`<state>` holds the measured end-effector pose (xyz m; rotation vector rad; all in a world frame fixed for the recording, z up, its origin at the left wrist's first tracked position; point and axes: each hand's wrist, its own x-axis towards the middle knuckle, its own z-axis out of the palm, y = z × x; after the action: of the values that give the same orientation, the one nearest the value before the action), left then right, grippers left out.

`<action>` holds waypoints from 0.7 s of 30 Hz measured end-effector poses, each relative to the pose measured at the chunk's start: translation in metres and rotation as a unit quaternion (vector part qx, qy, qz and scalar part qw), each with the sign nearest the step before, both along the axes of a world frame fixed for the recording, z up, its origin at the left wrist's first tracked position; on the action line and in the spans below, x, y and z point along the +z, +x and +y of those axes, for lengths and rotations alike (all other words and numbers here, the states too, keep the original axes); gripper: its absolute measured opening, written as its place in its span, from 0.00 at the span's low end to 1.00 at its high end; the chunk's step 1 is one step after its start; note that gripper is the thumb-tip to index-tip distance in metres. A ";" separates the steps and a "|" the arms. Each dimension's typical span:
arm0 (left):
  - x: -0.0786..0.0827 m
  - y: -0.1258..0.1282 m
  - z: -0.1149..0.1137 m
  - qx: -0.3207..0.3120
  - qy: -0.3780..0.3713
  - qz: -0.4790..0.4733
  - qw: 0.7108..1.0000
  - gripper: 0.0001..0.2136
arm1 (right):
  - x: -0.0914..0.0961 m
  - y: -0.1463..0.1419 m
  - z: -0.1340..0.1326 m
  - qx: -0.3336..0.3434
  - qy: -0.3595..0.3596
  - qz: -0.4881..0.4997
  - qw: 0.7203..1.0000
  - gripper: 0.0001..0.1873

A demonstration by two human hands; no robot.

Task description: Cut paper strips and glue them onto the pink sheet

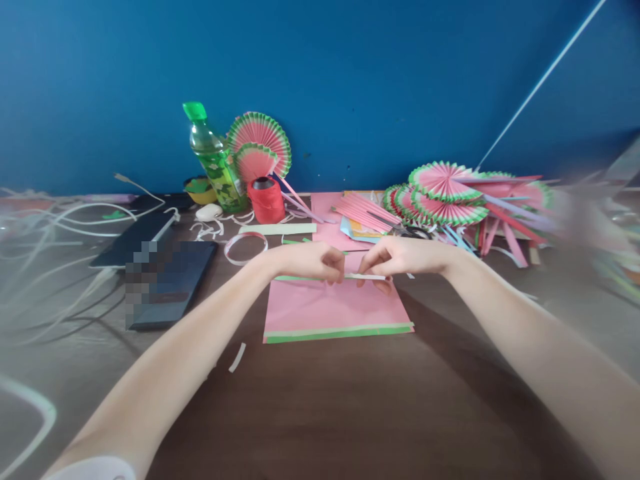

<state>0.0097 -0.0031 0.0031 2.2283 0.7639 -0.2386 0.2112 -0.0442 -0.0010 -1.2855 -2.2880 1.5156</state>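
A pink sheet of paper [335,307] with a green and pale strip along its near edge lies flat on the dark table. Over its far edge, where more green shows, both hands are bent down close together. A narrow white strip [367,276] runs between them. My right hand [393,259] pinches this strip between thumb and fingers, its other fingers curled below. My left hand [320,261] has its fingers pressed together at the paper's far edge, near the strip's left end; what lies between its fingertips is hidden.
Beyond the hands stand a red thread spool [267,200], a green-capped bottle [217,163] and pink-green paper fans [443,200]. Scissors [415,232] lie by pink paper sticks [363,210]. A tape roll [246,249], a dark phone [177,283] and white cables [75,227] lie leftward.
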 end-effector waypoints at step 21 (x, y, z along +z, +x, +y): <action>-0.003 -0.001 0.001 -0.003 -0.006 -0.011 1.000 0.08 | -0.001 -0.001 0.001 0.022 0.008 0.012 1.000 0.17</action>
<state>0.0091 -0.0023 -0.0001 2.2186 0.7414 -0.2205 0.2107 -0.0436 -0.0021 -1.2155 -2.3232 1.5151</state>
